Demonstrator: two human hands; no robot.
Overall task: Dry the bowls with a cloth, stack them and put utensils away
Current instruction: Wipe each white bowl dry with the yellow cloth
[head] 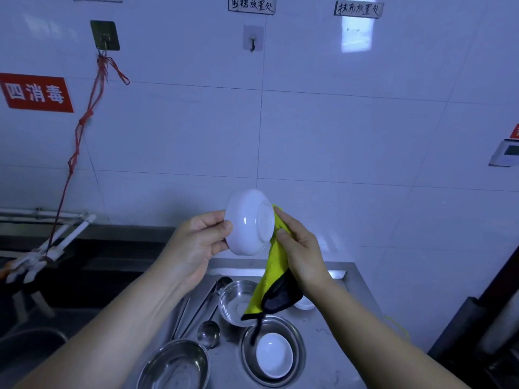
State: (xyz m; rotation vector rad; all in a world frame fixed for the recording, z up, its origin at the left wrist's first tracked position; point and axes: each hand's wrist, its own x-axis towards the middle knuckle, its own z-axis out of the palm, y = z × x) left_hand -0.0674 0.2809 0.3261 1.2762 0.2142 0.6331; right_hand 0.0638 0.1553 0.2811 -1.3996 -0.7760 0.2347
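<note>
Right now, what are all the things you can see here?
White bowl: 1, white, held up, underside showing.
Cloth: 1, yellow and black, against that bowl.
Steel bowls: 3, silver, on the counter.
Small white bowl: 1, inside a steel bowl.
Utensils: several, silver, left of the bowls.
Red string: 1, hanging from a wall hook.
Left hand: holds the white bowl.
Right hand: holds the cloth.

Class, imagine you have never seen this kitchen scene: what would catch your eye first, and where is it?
First, the white bowl held up at centre, gripped at its rim by the left hand. Beside it, the right hand presses a bright yellow cloth against the bowl's base. Below, steel bowls and a ladle lie on the metal counter.
</note>
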